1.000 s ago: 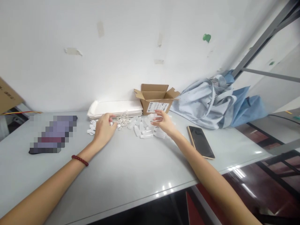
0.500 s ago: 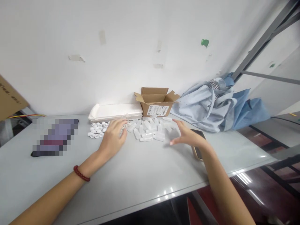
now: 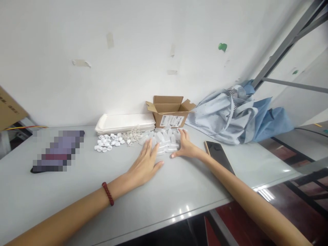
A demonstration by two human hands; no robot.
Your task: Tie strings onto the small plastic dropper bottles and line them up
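Note:
Several translucent plastic tubes (image 3: 165, 139) lie in a loose pile on the grey table (image 3: 143, 208). My left hand (image 3: 146, 162), with a dark red bead bracelet (image 3: 108, 193) on its wrist, rests flat at the pile's near left edge, thumb apart from the fingers. At the right edge, my right hand (image 3: 186, 147) curves around the tubes with fingers and thumb spread. Nothing is gripped in either hand. Left of the tubes lie thin white strings (image 3: 132, 136) in a tangle, and beyond them a heap of small white caps (image 3: 107, 142).
An open cardboard box (image 3: 170, 111) stands behind the pile. Beside it lies a flat white stack (image 3: 125, 122). Blue-grey fabric (image 3: 225, 114) is heaped at the right. A black phone (image 3: 219, 155) lies under my right forearm; a dark pixelated object (image 3: 58, 150) is at the left.
My left hand has moved right and nearer, from the strings to the tubes. My right hand has moved left onto the pile's right edge, uncovering more of the phone.

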